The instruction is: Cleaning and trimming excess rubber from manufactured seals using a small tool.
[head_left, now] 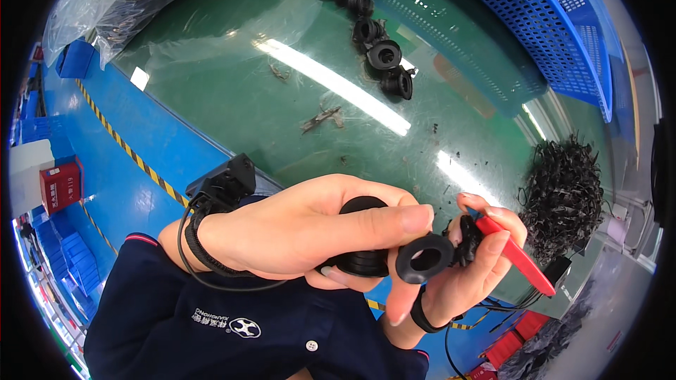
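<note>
Near the lower edge, one black rubber grommet (394,250) is clamped in the left hand (310,229), grip closed around it. One red blade (517,257) is pinched in the right hand (479,253). Roughly eight grommets (373,21) lie far across the green table (232,91), beside two blue crates (535,21) and one trimmings heap (563,183).

The scene was brightly and evenly lit from overhead. Long white streaks of glare were thrown across the glossy green tabletop (232,91). Straight edges were bent toward the black circular rim by fisheye distortion. The near hands were rendered slightly soft; shadows were faint.
</note>
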`<action>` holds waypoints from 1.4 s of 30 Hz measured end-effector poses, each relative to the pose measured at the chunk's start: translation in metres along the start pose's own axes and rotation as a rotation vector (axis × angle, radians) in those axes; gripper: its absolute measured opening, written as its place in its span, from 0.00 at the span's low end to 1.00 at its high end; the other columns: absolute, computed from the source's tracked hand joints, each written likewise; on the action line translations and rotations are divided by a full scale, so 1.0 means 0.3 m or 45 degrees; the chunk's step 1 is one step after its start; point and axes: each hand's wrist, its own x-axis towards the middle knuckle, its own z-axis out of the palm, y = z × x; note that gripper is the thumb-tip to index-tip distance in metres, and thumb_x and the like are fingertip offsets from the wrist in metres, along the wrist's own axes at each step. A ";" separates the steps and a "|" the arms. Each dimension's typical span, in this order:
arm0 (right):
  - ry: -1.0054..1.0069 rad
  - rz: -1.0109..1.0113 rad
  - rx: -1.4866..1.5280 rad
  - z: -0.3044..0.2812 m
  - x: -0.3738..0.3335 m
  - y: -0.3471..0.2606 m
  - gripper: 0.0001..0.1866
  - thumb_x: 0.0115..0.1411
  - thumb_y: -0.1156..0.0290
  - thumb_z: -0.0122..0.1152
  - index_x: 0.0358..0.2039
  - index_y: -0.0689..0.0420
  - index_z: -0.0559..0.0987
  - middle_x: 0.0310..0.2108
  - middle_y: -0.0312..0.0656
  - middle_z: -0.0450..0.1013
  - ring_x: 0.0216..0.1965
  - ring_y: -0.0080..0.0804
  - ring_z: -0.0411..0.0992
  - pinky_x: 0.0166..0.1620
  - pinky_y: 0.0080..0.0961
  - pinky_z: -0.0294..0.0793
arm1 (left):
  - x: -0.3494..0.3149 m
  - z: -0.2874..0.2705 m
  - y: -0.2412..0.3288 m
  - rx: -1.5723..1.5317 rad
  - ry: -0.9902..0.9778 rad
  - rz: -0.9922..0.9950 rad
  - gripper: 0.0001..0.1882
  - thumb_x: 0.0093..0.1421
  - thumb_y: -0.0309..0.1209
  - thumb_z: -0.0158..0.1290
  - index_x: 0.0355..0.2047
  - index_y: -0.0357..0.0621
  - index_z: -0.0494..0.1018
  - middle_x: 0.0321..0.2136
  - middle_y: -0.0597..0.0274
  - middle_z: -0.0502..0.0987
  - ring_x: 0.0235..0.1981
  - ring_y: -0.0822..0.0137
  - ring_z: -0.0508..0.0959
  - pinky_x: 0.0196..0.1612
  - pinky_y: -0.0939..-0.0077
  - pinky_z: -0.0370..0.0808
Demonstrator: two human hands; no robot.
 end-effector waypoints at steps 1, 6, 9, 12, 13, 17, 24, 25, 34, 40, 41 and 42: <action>-0.003 0.027 0.013 0.004 -0.002 0.000 0.14 0.59 0.62 0.43 0.34 0.63 0.65 0.30 0.57 0.70 0.16 0.21 0.62 0.21 0.12 0.61 | -0.002 0.006 0.000 0.006 0.001 0.004 0.19 0.60 0.43 0.37 0.30 0.35 0.62 0.18 0.45 0.72 0.08 0.81 0.55 0.11 0.88 0.50; -0.071 0.139 0.081 -0.021 0.000 0.008 0.12 0.59 0.66 0.44 0.33 0.65 0.66 0.30 0.56 0.71 0.25 0.28 0.69 0.24 0.13 0.63 | 0.016 -0.011 0.029 0.090 0.051 0.167 0.13 0.60 0.39 0.40 0.30 0.41 0.64 0.26 0.57 0.75 0.11 0.82 0.55 0.12 0.89 0.49; -0.085 0.192 0.135 -0.032 -0.011 0.007 0.10 0.58 0.69 0.44 0.34 0.65 0.66 0.32 0.57 0.70 0.27 0.28 0.69 0.29 0.16 0.66 | 0.064 0.019 0.138 0.481 0.303 0.291 0.11 0.59 0.39 0.39 0.35 0.45 0.60 0.20 0.53 0.73 0.08 0.82 0.54 0.11 0.90 0.49; -0.097 0.245 0.202 -0.050 -0.021 0.004 0.08 0.58 0.73 0.44 0.34 0.65 0.66 0.34 0.57 0.70 0.29 0.27 0.69 0.33 0.17 0.67 | 0.181 0.038 0.291 0.656 0.260 0.507 0.14 0.60 0.38 0.39 0.42 0.45 0.65 0.25 0.62 0.72 0.11 0.83 0.55 0.12 0.92 0.49; -0.085 0.256 0.200 -0.057 -0.023 0.007 0.08 0.58 0.73 0.44 0.34 0.65 0.67 0.34 0.56 0.70 0.30 0.27 0.69 0.33 0.17 0.67 | 0.242 0.042 0.350 0.671 0.243 0.569 0.13 0.60 0.37 0.39 0.40 0.44 0.66 0.27 0.63 0.72 0.12 0.83 0.57 0.12 0.93 0.50; -0.148 0.249 0.240 -0.038 -0.031 -0.026 0.07 0.58 0.75 0.44 0.35 0.65 0.67 0.34 0.55 0.71 0.32 0.28 0.69 0.34 0.17 0.67 | 0.483 -0.006 0.649 0.358 0.178 0.713 0.10 0.58 0.30 0.41 0.29 0.32 0.65 0.23 0.58 0.69 0.16 0.78 0.63 0.09 0.92 0.55; -0.080 0.242 0.189 -0.072 -0.020 -0.030 0.07 0.58 0.75 0.43 0.34 0.65 0.68 0.34 0.53 0.71 0.31 0.25 0.69 0.34 0.17 0.67 | 0.617 0.034 0.707 0.471 0.282 0.781 0.09 0.57 0.29 0.43 0.25 0.33 0.66 0.22 0.59 0.68 0.15 0.79 0.62 0.08 0.92 0.54; -0.080 0.256 0.179 -0.072 -0.021 -0.031 0.07 0.58 0.75 0.44 0.34 0.65 0.68 0.35 0.53 0.71 0.31 0.24 0.68 0.34 0.16 0.67 | 0.568 0.057 0.677 0.529 0.312 0.794 0.10 0.57 0.29 0.42 0.25 0.33 0.66 0.22 0.59 0.68 0.15 0.79 0.61 0.08 0.92 0.54; -0.141 0.273 0.209 -0.055 -0.020 -0.036 0.07 0.58 0.74 0.44 0.35 0.65 0.67 0.35 0.53 0.71 0.29 0.23 0.68 0.34 0.16 0.68 | 0.548 0.057 0.799 0.645 0.847 0.804 0.30 0.56 0.50 0.40 0.51 0.41 0.57 0.50 0.49 0.62 0.53 0.56 0.59 0.51 0.42 0.50; 0.042 0.169 0.233 -0.046 0.017 -0.057 0.09 0.59 0.72 0.42 0.35 0.64 0.66 0.35 0.55 0.70 0.28 0.26 0.68 0.33 0.19 0.69 | 0.371 0.034 0.646 1.154 0.307 1.133 0.17 0.57 0.41 0.43 0.42 0.45 0.65 0.39 0.57 0.70 0.42 0.63 0.68 0.42 0.63 0.67; 0.092 0.144 0.252 -0.044 0.029 -0.056 0.09 0.59 0.71 0.42 0.35 0.63 0.66 0.35 0.55 0.70 0.28 0.27 0.69 0.33 0.19 0.69 | 0.365 0.025 0.590 1.202 0.237 1.256 0.14 0.56 0.40 0.44 0.38 0.46 0.68 0.34 0.56 0.73 0.38 0.62 0.71 0.38 0.65 0.69; 0.149 0.115 0.250 -0.048 0.046 -0.055 0.09 0.60 0.70 0.41 0.36 0.63 0.66 0.35 0.54 0.70 0.29 0.28 0.69 0.33 0.21 0.70 | 0.344 0.051 0.513 1.371 0.264 1.205 0.14 0.56 0.36 0.45 0.39 0.40 0.67 0.34 0.59 0.71 0.35 0.66 0.71 0.35 0.74 0.69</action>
